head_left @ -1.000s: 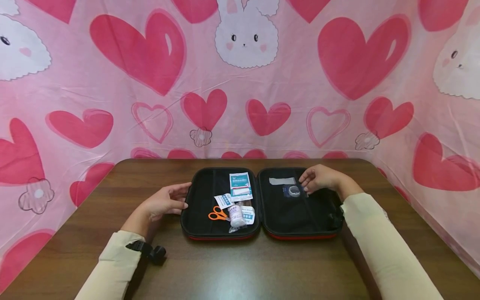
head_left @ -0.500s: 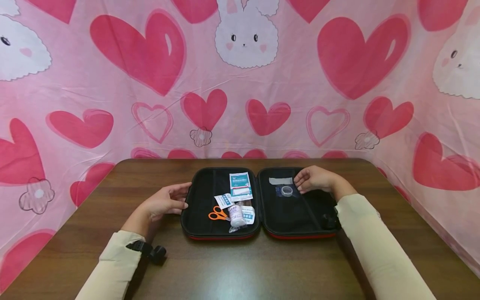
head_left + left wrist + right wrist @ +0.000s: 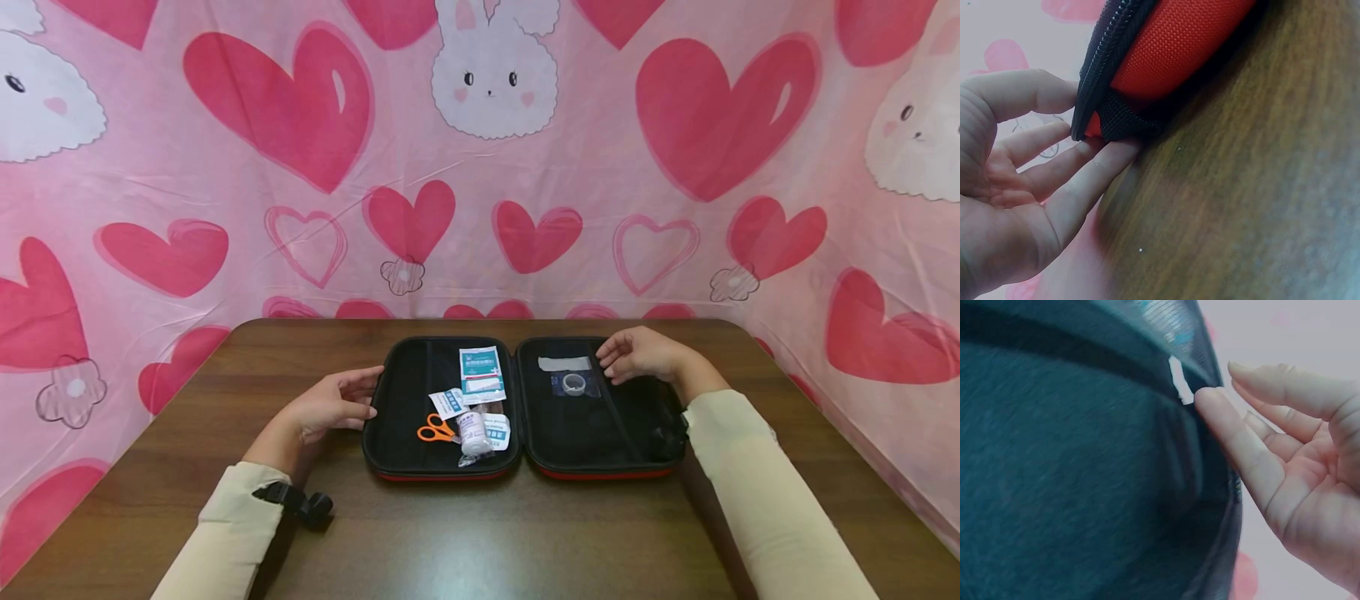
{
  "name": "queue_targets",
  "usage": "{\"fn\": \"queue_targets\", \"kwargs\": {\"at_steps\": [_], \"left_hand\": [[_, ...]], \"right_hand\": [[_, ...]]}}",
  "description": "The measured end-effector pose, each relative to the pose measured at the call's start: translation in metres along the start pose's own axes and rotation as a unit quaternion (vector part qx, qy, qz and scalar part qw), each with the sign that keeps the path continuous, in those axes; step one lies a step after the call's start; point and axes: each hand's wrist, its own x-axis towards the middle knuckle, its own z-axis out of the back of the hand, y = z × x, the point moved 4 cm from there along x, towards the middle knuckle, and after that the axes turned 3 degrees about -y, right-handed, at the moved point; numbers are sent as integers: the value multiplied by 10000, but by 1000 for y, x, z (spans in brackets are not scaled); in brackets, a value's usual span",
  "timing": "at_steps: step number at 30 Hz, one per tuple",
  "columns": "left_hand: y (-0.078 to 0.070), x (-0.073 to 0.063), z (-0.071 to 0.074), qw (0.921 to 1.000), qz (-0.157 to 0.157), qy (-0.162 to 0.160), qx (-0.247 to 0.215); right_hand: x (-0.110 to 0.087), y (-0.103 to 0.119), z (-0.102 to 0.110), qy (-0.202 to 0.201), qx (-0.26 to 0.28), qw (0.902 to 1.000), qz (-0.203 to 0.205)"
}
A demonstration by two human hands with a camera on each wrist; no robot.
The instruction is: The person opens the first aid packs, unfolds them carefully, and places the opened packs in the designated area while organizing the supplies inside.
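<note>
A zippered case [image 3: 581, 437] with black lining and a red shell [image 3: 1179, 47] lies unfolded flat on the table. My left hand [image 3: 333, 404] grips the rim of its left half, thumb above and fingers underneath. Over the upper part of the right half is my right hand [image 3: 643, 357], fingers loosely bent and thumb apart from them, holding nothing. Just left of its fingertips lie a roll of tape [image 3: 573, 383] in a clear bluish wrapper and a pale strip [image 3: 564, 363]. In the right wrist view, one fingertip comes right at the end of a white strip [image 3: 1180, 381].
The case's left half holds orange-handled scissors [image 3: 436, 427], a wrapped white bandage roll [image 3: 472, 433], a teal-and-white packet [image 3: 480, 367] and several small white packets [image 3: 448, 402]. A brown wooden table [image 3: 450, 533] extends around the case; a pink heart-print cloth [image 3: 480, 167] hangs behind.
My right hand moved left, shifting the wrapped tape left with it, then drew back a little to the right, leaving the tape lying there. My left hand stayed at the rim.
</note>
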Motion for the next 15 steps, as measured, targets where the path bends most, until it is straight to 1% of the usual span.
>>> {"fn": "queue_targets", "kwargs": {"at_steps": [5, 11, 15], "left_hand": [[-1, -2, 0, 10000, 11, -7, -14], [-1, -1, -1, 10000, -25, 41, -67], [-1, -1, -1, 9999, -62, 72, -83]], "right_hand": [[1, 13, -2, -29, -148, 9994, 299], [6, 25, -14, 83, -195, 9986, 485], [10, 32, -23, 181, -233, 9968, 745]]}}
